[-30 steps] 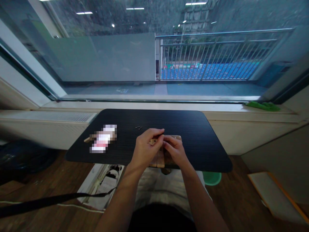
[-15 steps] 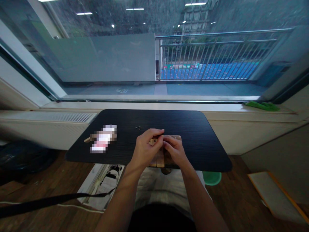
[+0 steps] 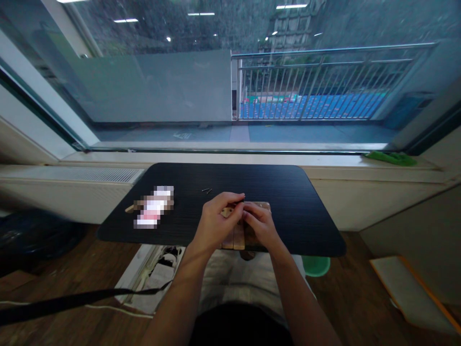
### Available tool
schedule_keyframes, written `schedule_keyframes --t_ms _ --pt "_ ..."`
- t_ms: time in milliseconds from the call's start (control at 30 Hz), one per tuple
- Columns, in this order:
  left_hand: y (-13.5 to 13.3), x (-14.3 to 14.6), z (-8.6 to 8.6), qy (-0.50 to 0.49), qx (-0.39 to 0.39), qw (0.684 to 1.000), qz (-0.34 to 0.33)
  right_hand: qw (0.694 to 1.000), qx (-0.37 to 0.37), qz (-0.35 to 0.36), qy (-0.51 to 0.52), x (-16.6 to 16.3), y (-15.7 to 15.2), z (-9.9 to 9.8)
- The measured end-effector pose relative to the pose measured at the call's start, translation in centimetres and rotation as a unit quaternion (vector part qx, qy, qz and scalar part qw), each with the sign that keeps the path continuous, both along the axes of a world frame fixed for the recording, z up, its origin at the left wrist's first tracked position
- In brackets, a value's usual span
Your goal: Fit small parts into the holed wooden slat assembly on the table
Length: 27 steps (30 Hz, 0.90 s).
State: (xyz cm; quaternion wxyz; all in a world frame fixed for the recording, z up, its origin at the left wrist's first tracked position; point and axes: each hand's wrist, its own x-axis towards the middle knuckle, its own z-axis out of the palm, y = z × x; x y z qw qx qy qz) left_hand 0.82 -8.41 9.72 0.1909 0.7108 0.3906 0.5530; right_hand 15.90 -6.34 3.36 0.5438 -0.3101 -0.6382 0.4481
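Observation:
Both my hands meet over wooden pieces (image 3: 234,238) lying at the near edge of a black table (image 3: 295,202). My left hand (image 3: 216,221) is closed in a pinch, thumb and fingers pressed together on a small dark thing I cannot make out. My right hand (image 3: 261,223) is curled beside it, fingertips touching the left hand's and resting on the wood. Two small nails (image 3: 206,191) lie on the table just beyond my left hand.
A blurred pink and white object (image 3: 154,206) lies on the table's left part. Behind the table runs a window sill with a green cloth (image 3: 392,157) at the right. Below the table stand a green stool (image 3: 316,265) and papers (image 3: 151,278) on the wooden floor.

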Motion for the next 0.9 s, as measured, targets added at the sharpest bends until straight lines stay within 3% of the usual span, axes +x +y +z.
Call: schedule_keyframes --t_ms 533,900 --pt "0.25 0.30 -0.34 -0.020 -0.011 1.000 0.009 1.000 -0.015 -0.005 0.017 -0.10 0.01 -0.03" --pt "0.10 0.29 0.40 0.015 0.078 0.996 0.042 0.999 -0.037 -0.012 0.022 -0.32 0.04 -0.29"
